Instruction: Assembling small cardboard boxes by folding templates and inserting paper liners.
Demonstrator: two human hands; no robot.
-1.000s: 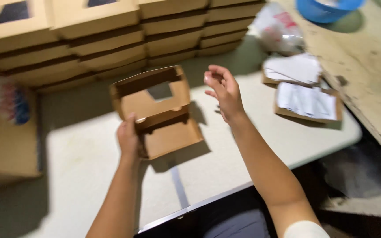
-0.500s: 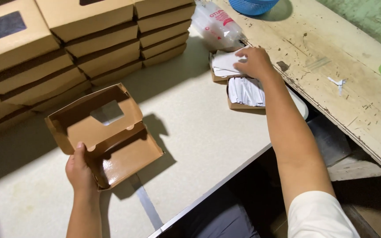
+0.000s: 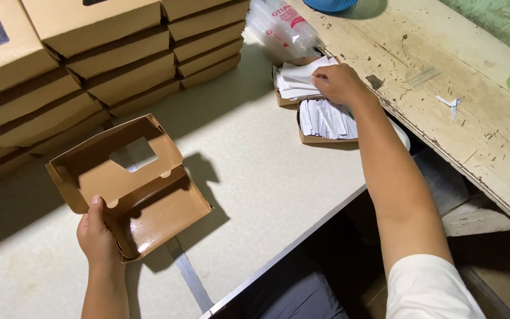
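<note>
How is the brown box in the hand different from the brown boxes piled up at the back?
The open cardboard box has its windowed lid flipped up, showing an empty inside; the stacked boxes are closed flat. The open box is held off the table by the left hand, while the stacked ones rest in piles. Both are the same tan cardboard, with a window in the lid.

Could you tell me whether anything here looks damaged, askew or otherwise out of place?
Mostly the wooden bench at the right: its pale paint is flaked and scratched, and a torn white scrap lies on it. The white paper slips under the right hand sit fanned unevenly. The stacked boxes look tidy.
</note>
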